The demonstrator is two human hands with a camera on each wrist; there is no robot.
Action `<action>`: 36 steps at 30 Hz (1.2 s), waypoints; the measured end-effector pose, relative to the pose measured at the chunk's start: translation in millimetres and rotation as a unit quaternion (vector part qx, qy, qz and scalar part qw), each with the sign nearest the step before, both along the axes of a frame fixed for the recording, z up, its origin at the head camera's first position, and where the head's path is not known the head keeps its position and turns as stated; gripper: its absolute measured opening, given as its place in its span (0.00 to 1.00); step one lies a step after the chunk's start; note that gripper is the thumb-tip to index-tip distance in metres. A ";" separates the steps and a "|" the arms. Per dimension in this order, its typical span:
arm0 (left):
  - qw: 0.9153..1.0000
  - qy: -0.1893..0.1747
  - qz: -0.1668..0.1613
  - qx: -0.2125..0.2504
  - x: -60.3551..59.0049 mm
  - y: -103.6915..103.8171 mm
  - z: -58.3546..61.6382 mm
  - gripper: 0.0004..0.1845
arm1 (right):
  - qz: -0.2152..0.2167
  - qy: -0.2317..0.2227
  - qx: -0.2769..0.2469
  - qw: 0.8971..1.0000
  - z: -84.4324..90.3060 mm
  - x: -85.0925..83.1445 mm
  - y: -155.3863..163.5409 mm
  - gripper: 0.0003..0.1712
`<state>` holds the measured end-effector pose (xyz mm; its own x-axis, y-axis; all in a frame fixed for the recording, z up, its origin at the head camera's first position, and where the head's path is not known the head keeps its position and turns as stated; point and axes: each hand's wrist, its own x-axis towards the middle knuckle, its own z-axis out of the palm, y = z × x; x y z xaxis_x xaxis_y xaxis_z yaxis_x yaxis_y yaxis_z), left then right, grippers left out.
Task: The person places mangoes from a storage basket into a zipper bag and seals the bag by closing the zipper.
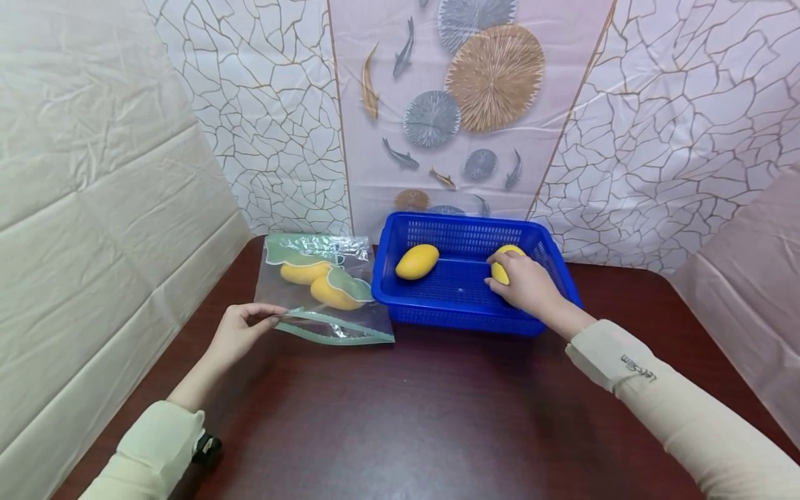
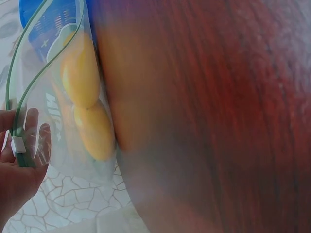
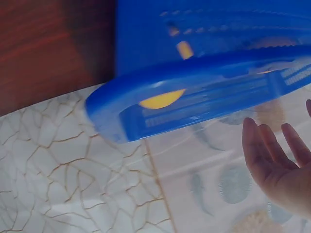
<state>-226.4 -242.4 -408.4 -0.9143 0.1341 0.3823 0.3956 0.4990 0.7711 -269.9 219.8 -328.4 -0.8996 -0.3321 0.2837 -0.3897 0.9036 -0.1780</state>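
My left hand [image 1: 244, 330] pinches the open mouth of a clear zip bag [image 1: 375, 318] at its left corner. In the left wrist view, the bag's green zip strips stand apart, and a white slider [image 2: 18, 144] sits by the fingers. Two yellow mangoes [image 1: 336, 292] lie inside the bag. Over the right end of a blue plastic basket [image 1: 462, 316], my right hand [image 1: 528, 283] has thumb and fingers around a mango [image 1: 502, 272]. In the right wrist view, that hand [image 3: 277, 165] shows spread, bent fingers beside the basket's rim. Another mango [image 1: 417, 262] lies in the basket's left part.
Bag and basket sit side by side on a dark red-brown table [image 1: 400, 417], near its back edge. Behind them hangs a patterned cloth [image 1: 431, 167]. Pale cloth [image 1: 94, 208] covers the left side, and pinkish cloth [image 1: 750, 278] the right.
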 end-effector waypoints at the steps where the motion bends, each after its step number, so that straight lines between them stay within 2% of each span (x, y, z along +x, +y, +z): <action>1: 1.000 0.000 0.002 -0.004 0.0 0.4 0.8 0.08 | -0.004 -0.001 0.008 1.000 0.7 -1.9 2.2 0.21; 6: 1.000 -0.004 0.007 -0.016 0.6 0.4 3.1 0.08 | -0.016 -0.028 0.038 0.999 3.5 -9.0 9.8 0.26; 11: 1.000 -0.012 -0.002 0.001 0.3 1.9 3.2 0.08 | -0.026 -0.053 0.060 0.996 3.8 -16.7 15.3 0.34; 16: 1.000 -0.013 -0.009 0.009 1.0 4.2 3.9 0.08 | -0.034 -0.059 0.072 0.995 4.0 -27.4 20.5 0.40; 28: 1.000 -0.017 -0.007 0.005 2.6 1.5 1.6 0.08 | -0.004 -0.104 0.081 0.991 -9.2 -41.4 20.9 0.42; 35: 1.000 -0.019 -0.009 0.010 22.7 17.8 29.8 0.08 | 0.024 -0.119 0.079 0.989 -18.6 -42.9 30.6 0.40; 36: 1.000 -0.019 -0.008 0.009 22.5 17.6 29.5 0.08 | 0.025 -0.120 0.078 0.989 -19.8 -43.1 31.1 0.39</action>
<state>-204.0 -224.8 -379.0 -0.9262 0.1417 0.3495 0.3731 0.4792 0.7945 -312.9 250.9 -348.2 -0.9158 -0.4016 0.0054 -0.3987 0.9077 -0.1310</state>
